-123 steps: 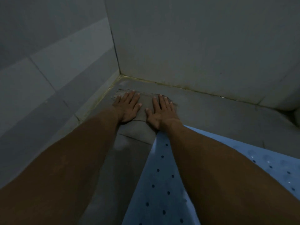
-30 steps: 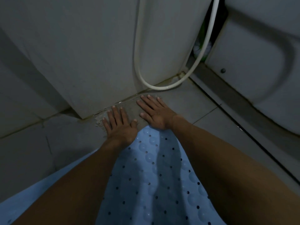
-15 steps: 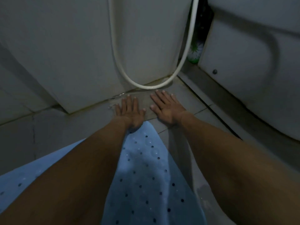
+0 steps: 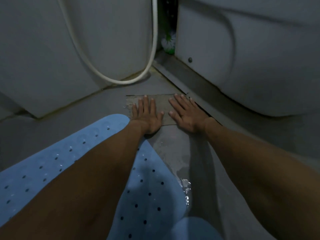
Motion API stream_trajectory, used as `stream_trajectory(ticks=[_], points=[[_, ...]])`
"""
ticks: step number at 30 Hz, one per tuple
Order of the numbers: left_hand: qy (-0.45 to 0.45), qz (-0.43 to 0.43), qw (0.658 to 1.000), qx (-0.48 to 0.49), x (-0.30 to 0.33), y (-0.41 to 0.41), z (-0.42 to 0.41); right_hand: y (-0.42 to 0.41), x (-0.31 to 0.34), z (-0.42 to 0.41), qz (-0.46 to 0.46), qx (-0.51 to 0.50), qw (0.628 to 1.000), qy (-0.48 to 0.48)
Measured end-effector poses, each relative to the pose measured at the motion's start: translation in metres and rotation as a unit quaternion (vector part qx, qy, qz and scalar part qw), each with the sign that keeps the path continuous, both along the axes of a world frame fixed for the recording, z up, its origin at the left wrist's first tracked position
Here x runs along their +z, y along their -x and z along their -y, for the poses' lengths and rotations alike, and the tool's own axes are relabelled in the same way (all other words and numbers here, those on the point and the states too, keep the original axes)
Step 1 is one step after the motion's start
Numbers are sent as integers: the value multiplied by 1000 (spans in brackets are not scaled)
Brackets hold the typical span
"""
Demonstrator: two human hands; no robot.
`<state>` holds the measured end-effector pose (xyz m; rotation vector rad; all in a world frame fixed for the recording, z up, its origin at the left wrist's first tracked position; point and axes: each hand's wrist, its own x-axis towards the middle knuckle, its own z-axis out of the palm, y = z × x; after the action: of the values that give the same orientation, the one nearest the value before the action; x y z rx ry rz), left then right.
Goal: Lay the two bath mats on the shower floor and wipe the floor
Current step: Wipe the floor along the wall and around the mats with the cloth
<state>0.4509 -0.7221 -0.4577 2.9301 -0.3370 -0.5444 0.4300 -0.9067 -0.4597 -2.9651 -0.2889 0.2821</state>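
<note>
Both hands lie flat, palms down and fingers spread, on a grey cloth (image 4: 161,108) pressed to the wet floor (image 4: 173,153); neither grasps anything. The left hand (image 4: 147,116) is just beside the rounded end of the blue mat (image 4: 97,144), which lies flat under the left forearm. A second blue piece (image 4: 195,227) shows at the bottom edge; whether it is the other mat cannot be told. A white hose (image 4: 121,81) loops ahead. A toilet base (image 4: 251,66) stands to the right, a brush (image 4: 168,43) beside it.
</note>
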Motion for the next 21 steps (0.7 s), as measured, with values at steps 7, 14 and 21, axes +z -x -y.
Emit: stream_trajectory(ticks=[7, 14, 21], points=[[21, 2, 1000, -23, -4, 64, 29, 64, 6, 26, -11, -21, 999, 40], [70, 8, 997, -38, -5, 131, 58, 127, 7, 54, -15, -50, 996, 72], [80, 39, 996, -23, -9, 146, 61, 126, 11, 44, -54, -90, 988, 113]])
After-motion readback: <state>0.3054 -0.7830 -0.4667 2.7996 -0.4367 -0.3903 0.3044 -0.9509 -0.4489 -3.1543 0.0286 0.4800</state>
